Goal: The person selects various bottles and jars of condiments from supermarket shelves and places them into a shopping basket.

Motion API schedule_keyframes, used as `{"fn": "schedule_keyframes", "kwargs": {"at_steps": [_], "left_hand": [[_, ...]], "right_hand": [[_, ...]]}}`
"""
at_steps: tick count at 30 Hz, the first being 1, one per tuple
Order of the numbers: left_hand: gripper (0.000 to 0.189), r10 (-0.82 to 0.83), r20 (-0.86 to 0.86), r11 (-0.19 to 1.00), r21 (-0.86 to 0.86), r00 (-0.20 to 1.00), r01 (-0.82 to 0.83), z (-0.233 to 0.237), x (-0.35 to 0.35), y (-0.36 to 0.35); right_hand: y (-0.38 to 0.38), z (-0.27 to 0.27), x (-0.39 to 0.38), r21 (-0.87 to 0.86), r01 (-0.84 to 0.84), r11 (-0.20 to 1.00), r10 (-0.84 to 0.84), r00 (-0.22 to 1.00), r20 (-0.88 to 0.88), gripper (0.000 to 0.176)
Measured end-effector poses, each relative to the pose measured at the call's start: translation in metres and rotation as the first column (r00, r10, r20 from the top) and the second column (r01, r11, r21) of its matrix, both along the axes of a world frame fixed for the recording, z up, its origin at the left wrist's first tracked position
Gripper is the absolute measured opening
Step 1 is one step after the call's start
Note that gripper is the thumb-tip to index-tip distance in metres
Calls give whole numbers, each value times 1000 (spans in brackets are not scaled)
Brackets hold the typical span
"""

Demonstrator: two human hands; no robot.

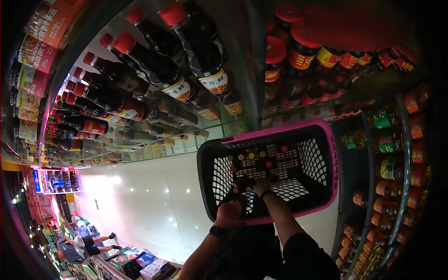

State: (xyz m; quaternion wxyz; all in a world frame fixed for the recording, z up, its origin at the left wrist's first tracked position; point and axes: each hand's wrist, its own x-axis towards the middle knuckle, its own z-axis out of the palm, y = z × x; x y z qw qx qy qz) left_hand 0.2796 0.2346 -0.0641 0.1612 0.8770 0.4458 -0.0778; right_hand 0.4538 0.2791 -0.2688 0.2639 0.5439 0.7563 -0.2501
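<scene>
While inside the basket [333, 161], bottles [248, 189] beside fingers [259, 186]

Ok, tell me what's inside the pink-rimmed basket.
The basket holds bottles with yellow, red and brownish caps. The left hand and right hand hide whatever lies directly beneath them, and shadow obscures the bottles' lower parts.

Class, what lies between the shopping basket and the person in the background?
In the head view, only shiny, pale floor tiles show between the shopping basket and the person in the background; that stretch is bare.
</scene>
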Motion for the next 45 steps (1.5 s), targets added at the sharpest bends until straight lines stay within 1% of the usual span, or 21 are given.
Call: {"fn": "schedule_keyframes", "kwargs": {"at_steps": [2, 5, 11, 13, 19, 20, 21, 22, 23, 24, 25, 30, 31, 33, 35, 37, 38, 39, 41, 44, 45], "left_hand": [[7, 13, -14, 1000, -1, 1000, -13, -7, -7, -2], [9, 78, 27, 997, -23, 997, -78, -11, -14, -5], [12, 60, -10, 998, -6, 998, -60, 0, -19, 0], [11, 69, 20, 998, -14, 997, -69, -3, -23, -4], [10, 118, 129, 993, -29, 985, -115, -13, -37, -13], [10, 160, 196, 987, -59, 967, -151, -16, -38, -16], [9, 377, 453, 917, -304, 808, -258, -25, -40, -21], [9, 512, 569, 847, -460, 644, -267, -30, -40, -23], [9, 525, 597, 841, -472, 607, -263, -33, -38, -25], [9, 322, 428, 941, -241, 844, -237, -27, -39, -21], [8, 121, 190, 992, 6, 974, -124, -22, -39, -18], [15, 116, 108, 991, 49, 987, -122, -28, -39, -21], [16, 170, 121, 985, -6, 978, -170, -28, -39, -21], [19, 417, 210, 894, -270, 884, -357, -23, -41, -19], [23, 625, 223, 742, -469, 748, -480, -15, -40, -21], [28, 674, 192, 698, -481, 713, -530, -10, -38, -22], [28, 682, 165, 698, -439, 713, -566, -2, -38, -24], [30, 690, 136, 695, -397, 711, -599, 6, -37, -25], [34, 729, 96, 662, -352, 678, -662, 14, -35, -26], [41, 824, 200, 538, -572, 531, -620, 18, -30, -17], [43, 918, 259, 363, -853, 300, -374, 21, -26, -12]], "right_hand": [[7, 22, -5, 25, -30, 999, 29, 999, 30, 23], [23, 51, -22, -158, -43, 987, 30, 996, -83, 22], [2, -1, -52, -30, -104, 994, 103, 993, -49, 23], [2, 9, -53, -18, -261, 965, 261, 965, -13, 23], [6, 22, -57, 51, -226, 973, 230, 970, -77, 21], [2, 14, -57, 88, -245, 965, 252, 965, -78, 21], [4, 31, -55, 94, -245, 965, 252, 965, -69, 21], [10, 69, -53, 63, -224, 973, 231, 961, -152, 19], [14, 93, -52, 30, -205, 978, 206, 950, -234, 18], [14, 99, -51, 37, -201, 979, 204, 953, -224, 18], [13, 104, -50, 56, -166, 984, 175, 941, -288, 18], [5, 122, -43, 200, -102, 975, 184, 873, -452, 20], [9, 143, -42, 183, 0, 983, 100, 836, -540, 21], [23, 173, -37, 166, 104, 981, 21, 788, -616, 22], [40, 194, -26, 15, 155, 988, -109, 760, -640, 22], [60, 221, -13, -196, 216, 957, -291, 659, -694, 23], [65, 268, -11, -187, 204, 961, -276, 647, -711, 24], [77, 258, -5, 43, 82, 996, -30, 725, -688, 24], [85, 314, 3, -55, 72, 996, -90, 688, -720, 24], [91, 357, 11, -238, 76, 968, -238, 564, -791, 26], [90, 368, 12, -226, 78, 971, -230, 565, -793, 26]]}}
